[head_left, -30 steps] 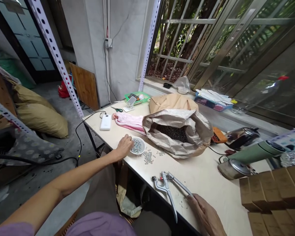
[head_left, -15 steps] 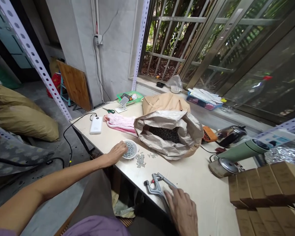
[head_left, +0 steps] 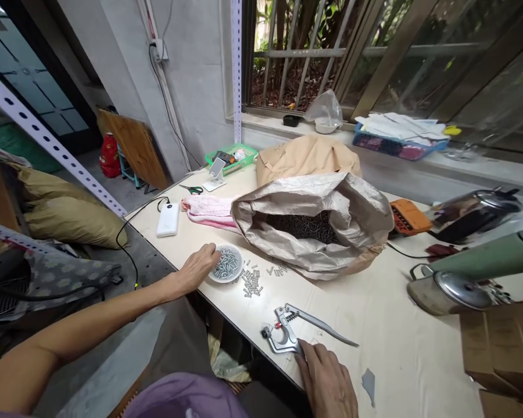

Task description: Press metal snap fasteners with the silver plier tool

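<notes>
Sitting behind bowl [head_left: 223, 280]: open sack [head_left: 305, 252]

The pliers [head_left: 290, 335] are silver-grey with red and black details; the bowl [head_left: 226, 280] is white, its metal pins [head_left: 227, 261] silvery. The table [head_left: 401, 366] is cream, the towel [head_left: 211, 210] pink and white, the basket [head_left: 242, 166] green, the cloth [head_left: 74, 273] grey with pale flowers, the boxy device [head_left: 409, 217] orange.

Bowl [head_left: 225, 280] of pins [head_left: 226, 262] on the bench [head_left: 383, 313], loose pins [head_left: 253, 281] just right of it, sack [head_left: 287, 248] behind, pliers [head_left: 289, 332] nearer and farther right, boxes [head_left: 501, 342] far right.
</notes>
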Action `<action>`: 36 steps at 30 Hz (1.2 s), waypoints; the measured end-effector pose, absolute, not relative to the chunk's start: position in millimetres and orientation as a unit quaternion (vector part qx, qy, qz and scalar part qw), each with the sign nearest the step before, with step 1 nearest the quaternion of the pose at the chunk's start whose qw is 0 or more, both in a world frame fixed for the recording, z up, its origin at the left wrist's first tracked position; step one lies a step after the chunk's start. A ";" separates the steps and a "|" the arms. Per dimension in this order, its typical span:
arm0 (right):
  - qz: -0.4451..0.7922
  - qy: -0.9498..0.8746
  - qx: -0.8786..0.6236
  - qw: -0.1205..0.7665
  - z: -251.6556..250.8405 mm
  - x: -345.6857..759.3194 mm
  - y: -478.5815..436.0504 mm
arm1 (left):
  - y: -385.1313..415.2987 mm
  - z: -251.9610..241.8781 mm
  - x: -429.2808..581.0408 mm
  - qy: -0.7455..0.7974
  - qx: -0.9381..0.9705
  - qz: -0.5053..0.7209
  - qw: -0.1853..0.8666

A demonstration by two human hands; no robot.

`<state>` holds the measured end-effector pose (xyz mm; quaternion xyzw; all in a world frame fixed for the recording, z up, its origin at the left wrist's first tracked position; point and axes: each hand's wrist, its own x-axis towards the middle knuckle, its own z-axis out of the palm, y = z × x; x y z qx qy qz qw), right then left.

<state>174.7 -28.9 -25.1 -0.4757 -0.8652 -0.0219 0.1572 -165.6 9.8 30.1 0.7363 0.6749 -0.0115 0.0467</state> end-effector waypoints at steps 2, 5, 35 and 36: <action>-0.020 -0.863 -0.479 0.158 -26.9 174.0 -28.5 | 13.8 24.4 -168.7 0.685 0.726 0.009 0.061; -0.007 -0.862 -0.483 0.155 -25.8 174.3 -29.2 | 16.5 17.0 -172.8 0.687 0.715 0.082 0.099; 0.476 -0.620 -0.500 0.372 15.2 -20.8 22.4 | -3.6 18.1 -140.7 0.614 0.307 0.484 0.543; 0.489 -0.609 -0.503 0.370 16.2 -20.8 23.2 | -3.7 17.9 -141.6 0.609 0.317 0.478 0.549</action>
